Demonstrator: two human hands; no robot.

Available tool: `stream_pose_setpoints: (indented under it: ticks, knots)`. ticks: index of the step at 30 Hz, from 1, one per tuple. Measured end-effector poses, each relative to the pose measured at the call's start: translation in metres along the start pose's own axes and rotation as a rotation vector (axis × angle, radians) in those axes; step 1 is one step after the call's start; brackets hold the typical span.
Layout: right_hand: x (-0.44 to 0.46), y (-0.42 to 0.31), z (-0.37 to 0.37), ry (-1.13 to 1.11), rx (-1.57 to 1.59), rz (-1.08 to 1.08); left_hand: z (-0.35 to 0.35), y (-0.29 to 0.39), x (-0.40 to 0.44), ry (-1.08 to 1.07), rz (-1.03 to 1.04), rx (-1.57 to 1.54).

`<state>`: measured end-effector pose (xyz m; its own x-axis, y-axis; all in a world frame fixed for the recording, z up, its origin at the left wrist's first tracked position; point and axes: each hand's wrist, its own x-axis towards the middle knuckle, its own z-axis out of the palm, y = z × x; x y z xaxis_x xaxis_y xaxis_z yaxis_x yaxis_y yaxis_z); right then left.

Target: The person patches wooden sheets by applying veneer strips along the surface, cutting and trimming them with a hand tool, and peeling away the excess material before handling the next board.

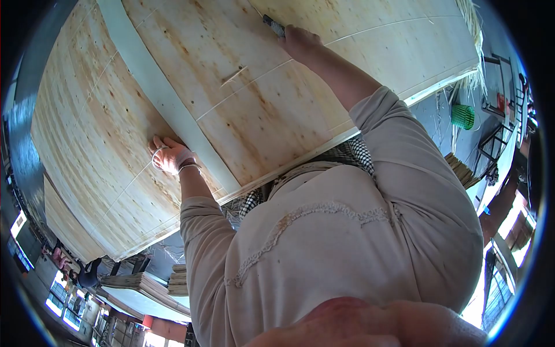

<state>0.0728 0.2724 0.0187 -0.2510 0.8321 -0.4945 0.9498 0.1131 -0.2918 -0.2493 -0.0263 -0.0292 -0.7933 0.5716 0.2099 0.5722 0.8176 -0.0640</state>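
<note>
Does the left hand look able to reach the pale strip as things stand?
Probably yes: the left hand lies right beside the pale strip, with nothing visible between them.

Left hand (169, 156) on knotty wood sheeting (260, 136), beside pale strip (163, 97) | right hand (302, 44) gripping small dark tool (274, 26) over sheeting | green basket (462, 117) beyond edge | stacked sheets (144, 287) lower left

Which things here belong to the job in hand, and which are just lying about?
Job:
- right hand, gripping dark tool
- left hand, on wood surface

Apparently lying about:
- green container
- stacked sheets, lower left
</note>
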Motion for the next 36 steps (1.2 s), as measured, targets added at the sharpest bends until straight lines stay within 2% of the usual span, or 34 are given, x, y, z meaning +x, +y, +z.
stream_pose_setpoints:
  ticks: [4,7,10,12,14,17,19,21,23,26,29,32,36]
  knots:
    - [-0.022,0.017,0.011,-0.023,0.003,-0.034,0.005,-0.003,0.0,0.003,0.004,0.004]
    - [-0.039,0.028,0.024,0.078,-0.003,-0.039,0.003,-0.002,0.002,-0.001,-0.001,0.009]
    - [-0.039,0.028,0.019,-0.08,0.159,0.011,0.001,-0.001,0.001,-0.01,-0.009,0.012]
    - [-0.014,0.047,0.043,-0.789,0.49,-0.337,-0.006,0.004,0.0,-0.024,-0.017,0.013]
    - [-0.064,-0.01,0.044,-0.879,0.373,-0.407,-0.005,0.007,0.002,-0.011,-0.007,-0.026]
    - [-0.063,-0.031,0.061,-0.16,0.27,-0.781,0.003,0.0,0.001,0.005,0.001,-0.018]
    - [-0.034,-0.027,0.039,0.029,0.141,-0.433,0.005,-0.003,0.001,0.0,0.005,-0.015]
    - [0.016,-0.003,0.036,0.396,0.124,-0.477,-0.001,0.001,0.001,-0.021,-0.008,-0.034]
    - [0.045,0.005,0.017,0.39,0.048,-0.486,0.003,0.0,-0.001,-0.018,-0.009,-0.01]
    - [0.053,-0.001,0.001,-0.003,0.26,-0.367,0.001,0.0,0.003,-0.022,-0.004,0.015]
    - [-0.008,-0.018,0.01,-0.337,0.451,-0.401,-0.002,0.002,0.002,-0.039,0.005,0.013]
    - [-0.029,-0.043,0.052,-0.083,0.052,-0.602,0.0,-0.002,0.003,-0.085,-0.002,0.027]
    - [-0.029,-0.092,0.062,-0.151,-0.019,-0.545,0.0,-0.006,0.004,-0.104,-0.005,-0.001]
